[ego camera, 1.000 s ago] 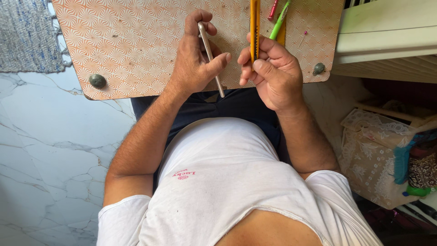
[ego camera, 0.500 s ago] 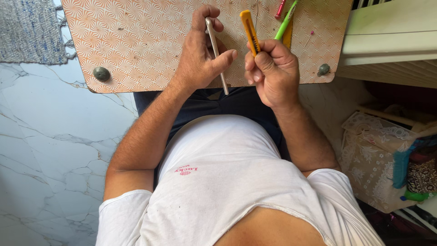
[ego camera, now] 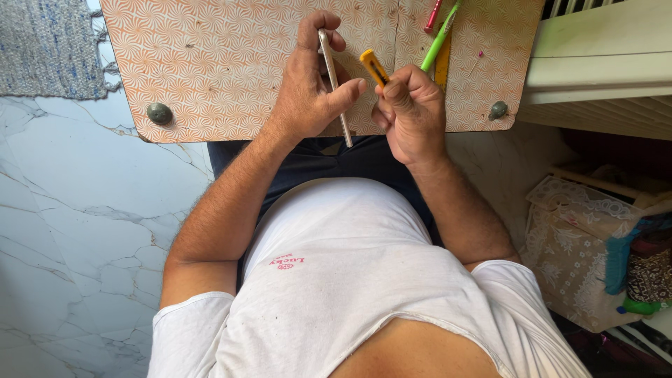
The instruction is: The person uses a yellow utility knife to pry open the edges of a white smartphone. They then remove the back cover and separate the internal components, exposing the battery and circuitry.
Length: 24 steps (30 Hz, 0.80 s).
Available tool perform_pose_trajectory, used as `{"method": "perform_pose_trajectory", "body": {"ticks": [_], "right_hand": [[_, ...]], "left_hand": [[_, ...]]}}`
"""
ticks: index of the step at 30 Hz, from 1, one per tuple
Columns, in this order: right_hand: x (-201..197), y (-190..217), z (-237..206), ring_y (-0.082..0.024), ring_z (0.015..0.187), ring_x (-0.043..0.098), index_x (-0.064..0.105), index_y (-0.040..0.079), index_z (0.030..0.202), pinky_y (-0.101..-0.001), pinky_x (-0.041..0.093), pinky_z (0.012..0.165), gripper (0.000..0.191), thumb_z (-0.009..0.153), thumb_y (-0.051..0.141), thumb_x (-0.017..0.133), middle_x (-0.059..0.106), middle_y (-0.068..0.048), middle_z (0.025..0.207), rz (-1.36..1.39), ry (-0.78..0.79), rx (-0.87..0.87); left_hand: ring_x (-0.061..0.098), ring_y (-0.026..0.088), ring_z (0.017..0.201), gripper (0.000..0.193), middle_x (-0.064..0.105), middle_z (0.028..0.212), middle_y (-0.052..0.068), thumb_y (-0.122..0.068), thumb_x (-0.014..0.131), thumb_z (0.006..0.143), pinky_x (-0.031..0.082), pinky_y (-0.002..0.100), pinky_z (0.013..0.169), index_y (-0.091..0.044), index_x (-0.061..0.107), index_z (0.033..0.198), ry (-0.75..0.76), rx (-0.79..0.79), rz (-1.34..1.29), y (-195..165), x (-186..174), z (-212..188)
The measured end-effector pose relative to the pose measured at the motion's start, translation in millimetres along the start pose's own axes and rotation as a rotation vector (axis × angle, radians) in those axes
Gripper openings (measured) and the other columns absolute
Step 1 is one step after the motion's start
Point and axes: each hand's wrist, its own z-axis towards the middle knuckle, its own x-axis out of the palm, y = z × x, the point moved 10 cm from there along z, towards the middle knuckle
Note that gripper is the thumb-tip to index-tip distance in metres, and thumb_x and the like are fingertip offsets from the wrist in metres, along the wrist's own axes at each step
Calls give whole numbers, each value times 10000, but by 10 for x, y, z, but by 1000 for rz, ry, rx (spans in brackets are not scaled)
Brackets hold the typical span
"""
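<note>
My left hand grips a thin silver phone held on its edge, thumb along one side and fingers wrapped over the top. My right hand is closed around a yellow tool. Only the tool's short tip sticks out, tilted toward the phone and a little apart from it. Both hands hover over the near edge of a small table with an orange patterned top. My lap and white shirt fill the lower half of the view.
A green pen, a red pen and a yellow ruler lie on the table behind my right hand. A grey rug lies on the marble floor. To the right stand a white unit and a lace-covered basket.
The yellow tool stood long and upright above my right hand; now it is tilted toward the phone with only its tip showing. My left hand has kept hold of the phone.
</note>
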Motion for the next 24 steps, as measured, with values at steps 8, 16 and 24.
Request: {"method": "perform_pose_trajectory", "body": {"ticks": [8, 16, 24], "right_hand": [[130, 168, -53, -160, 764, 669, 640, 41, 1078, -291, 578, 727, 318, 1081, 358, 640, 652, -43, 936, -284, 7, -50], [443, 326, -30, -181, 1004, 700, 566, 28, 1223, -316, 627, 855, 186, 1128, 188, 558, 695, -123, 1154, -281, 191, 35], [191, 212, -101, -115, 721, 549, 625, -8, 1220, -249, 505, 662, 212, 1126, 167, 552, 624, -71, 910, -166, 57, 147]], "left_hand": [[730, 171, 974, 861, 544, 1236, 95, -392, 839, 918, 681, 334, 844, -141, 305, 1544, -1, -26, 30, 3, -25, -22], [713, 164, 967, 855, 572, 1201, 88, -506, 808, 922, 681, 307, 789, -134, 318, 1515, -17, -12, 83, 24, -31, 2], [725, 132, 899, 859, 555, 1217, 91, -377, 837, 883, 680, 279, 759, -128, 313, 1516, 0, -41, 6, -7, -32, 4]]}}
